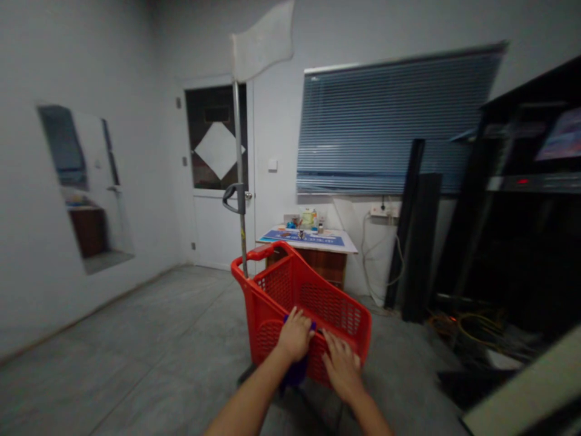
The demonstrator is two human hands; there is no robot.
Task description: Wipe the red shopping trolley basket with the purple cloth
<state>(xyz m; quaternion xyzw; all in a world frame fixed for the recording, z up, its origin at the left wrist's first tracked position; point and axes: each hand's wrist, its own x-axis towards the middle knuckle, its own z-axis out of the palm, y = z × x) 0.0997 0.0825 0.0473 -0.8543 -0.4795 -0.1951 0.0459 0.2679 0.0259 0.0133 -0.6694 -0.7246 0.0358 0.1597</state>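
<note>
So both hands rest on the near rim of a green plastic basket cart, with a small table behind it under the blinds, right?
Not quite: the head view shows the plastic basket cart is red, not green. The rest holds: the left hand and right hand rest on its near rim, and the small table stands behind it under the blue slatted blinds.
</note>
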